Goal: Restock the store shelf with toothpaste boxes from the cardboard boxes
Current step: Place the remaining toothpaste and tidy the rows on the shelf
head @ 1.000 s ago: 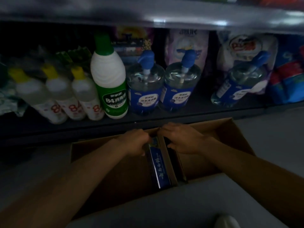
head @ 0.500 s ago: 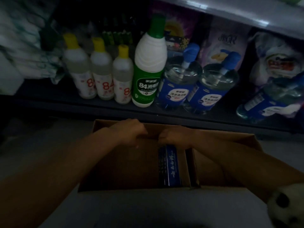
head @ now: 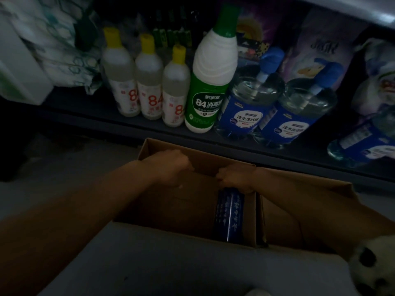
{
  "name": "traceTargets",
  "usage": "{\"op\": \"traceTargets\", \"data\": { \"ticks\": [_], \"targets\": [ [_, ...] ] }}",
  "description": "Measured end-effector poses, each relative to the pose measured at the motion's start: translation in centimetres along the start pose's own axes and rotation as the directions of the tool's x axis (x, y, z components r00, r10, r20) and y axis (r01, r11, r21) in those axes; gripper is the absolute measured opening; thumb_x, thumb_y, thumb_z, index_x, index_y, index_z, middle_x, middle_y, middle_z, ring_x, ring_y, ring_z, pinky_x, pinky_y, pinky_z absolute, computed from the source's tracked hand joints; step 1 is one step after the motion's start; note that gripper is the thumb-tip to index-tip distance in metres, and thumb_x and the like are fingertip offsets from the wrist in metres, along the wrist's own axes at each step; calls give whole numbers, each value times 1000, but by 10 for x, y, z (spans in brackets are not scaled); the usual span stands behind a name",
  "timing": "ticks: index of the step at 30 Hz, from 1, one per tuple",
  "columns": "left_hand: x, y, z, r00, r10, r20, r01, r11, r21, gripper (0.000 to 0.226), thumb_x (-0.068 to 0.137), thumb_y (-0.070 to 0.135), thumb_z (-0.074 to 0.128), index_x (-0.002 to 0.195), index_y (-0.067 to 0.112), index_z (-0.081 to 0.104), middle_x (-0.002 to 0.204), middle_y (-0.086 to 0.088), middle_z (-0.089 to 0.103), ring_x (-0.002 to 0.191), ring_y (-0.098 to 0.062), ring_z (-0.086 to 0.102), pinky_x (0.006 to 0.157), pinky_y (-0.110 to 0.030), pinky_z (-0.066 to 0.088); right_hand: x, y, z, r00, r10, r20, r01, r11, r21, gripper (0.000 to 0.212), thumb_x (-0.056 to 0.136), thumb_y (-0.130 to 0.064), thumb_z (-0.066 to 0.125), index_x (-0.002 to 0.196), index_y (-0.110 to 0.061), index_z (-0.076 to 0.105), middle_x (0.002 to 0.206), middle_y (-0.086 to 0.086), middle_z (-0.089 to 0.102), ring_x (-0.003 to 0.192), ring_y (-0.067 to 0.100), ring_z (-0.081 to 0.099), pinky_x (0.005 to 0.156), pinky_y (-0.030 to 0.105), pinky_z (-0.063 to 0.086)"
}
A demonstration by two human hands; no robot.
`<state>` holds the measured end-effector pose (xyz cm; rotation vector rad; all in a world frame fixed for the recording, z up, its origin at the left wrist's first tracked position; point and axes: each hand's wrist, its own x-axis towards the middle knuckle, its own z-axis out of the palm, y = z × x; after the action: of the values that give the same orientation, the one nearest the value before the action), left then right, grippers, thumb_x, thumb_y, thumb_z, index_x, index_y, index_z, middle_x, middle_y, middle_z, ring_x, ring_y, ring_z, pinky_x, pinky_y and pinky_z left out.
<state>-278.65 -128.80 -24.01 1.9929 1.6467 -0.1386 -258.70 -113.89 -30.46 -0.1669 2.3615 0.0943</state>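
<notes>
An open cardboard box (head: 303,184) sits on the floor in front of the bottom store shelf (head: 136,124). Inside it, dark blue toothpaste boxes (head: 229,212) stand on end beside a cardboard divider (head: 252,218). My right hand (head: 235,178) grips their top end. My left hand (head: 171,165) is curled in a fist inside the box near its far wall, apart from the toothpaste boxes. Its fingers are hidden, so I cannot tell whether it holds anything.
The shelf holds three yellow-capped bottles (head: 149,82), a tall green and white bottle (head: 210,82) and blue-labelled pump bottles (head: 250,103), with pouches behind them. A black and white furry thing (head: 372,265) shows at bottom right. Grey floor surrounds the box.
My view has swung so the shelf bottles sit further right. My left hand has come off the toothpaste boxes and moved left. My right hand stays on their top end.
</notes>
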Motion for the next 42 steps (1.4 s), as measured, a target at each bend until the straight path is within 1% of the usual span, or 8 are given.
{"op": "traceTargets", "data": {
  "ticks": [6,15,19,24,30,33,39,42],
  "targets": [
    [-19,-7,-14,1000,-31,-1,31,998,47,44,79,30,73,121,23,63,125,2,61,113,-15,56,96,-34,46,-18,-7,-27,992,118,-40,-117,993,28,45,79,-9,68,122,-12,55,129,4,50,122,22,41,86,35,44],
    [-91,25,-81,984,-74,-160,95,987,128,38,79,32,73,116,25,65,108,3,66,100,-16,61,77,-28,49,-102,-30,-107,892,451,5,-388,762,519,41,82,-18,72,119,-16,56,101,-7,51,93,11,48,61,19,36],
    [-142,44,-123,950,-130,-284,191,961,200,52,81,35,72,129,22,57,122,-1,62,108,-19,56,82,-26,45,-146,-52,-153,854,520,4,-393,640,660,38,85,-22,70,119,-14,56,106,-2,56,101,19,55,86,32,49],
    [-201,63,-182,907,-152,-393,266,930,253,47,80,37,72,121,18,63,113,-4,67,104,-20,60,83,-28,47,-196,-76,-218,820,552,-153,-306,649,697,13,83,-21,72,90,-19,61,88,-2,62,89,20,60,82,37,50],
    [-265,57,-254,845,-152,-513,257,957,139,49,83,38,70,126,14,62,123,0,65,108,-13,61,90,-26,47,-235,-86,-317,756,598,-266,-291,670,683,16,83,-19,72,77,-25,59,76,-10,60,70,6,54,65,24,43],
    [-298,36,-288,789,-191,-584,258,966,33,56,83,36,72,132,13,58,128,0,62,111,-10,60,90,-19,44,-244,-81,-372,713,617,-333,-310,703,640,12,82,-20,72,78,-22,61,77,-10,61,72,8,55,65,26,43],
    [-346,-24,-350,688,-346,-638,283,937,-204,75,76,45,75,136,7,52,132,-7,60,115,-16,60,105,-32,43,-226,-63,-471,627,621,-471,-319,756,572,13,80,-20,74,86,-15,64,77,-5,62,73,13,56,68,27,45],
    [-350,-49,-371,691,-369,-621,248,929,-275,71,79,40,73,138,9,49,131,-3,60,115,-14,59,106,-29,40,-205,-50,-511,595,594,-542,-301,789,535,15,80,-23,74,88,-16,63,77,-7,61,76,15,58,72,31,48]
  ]
}}
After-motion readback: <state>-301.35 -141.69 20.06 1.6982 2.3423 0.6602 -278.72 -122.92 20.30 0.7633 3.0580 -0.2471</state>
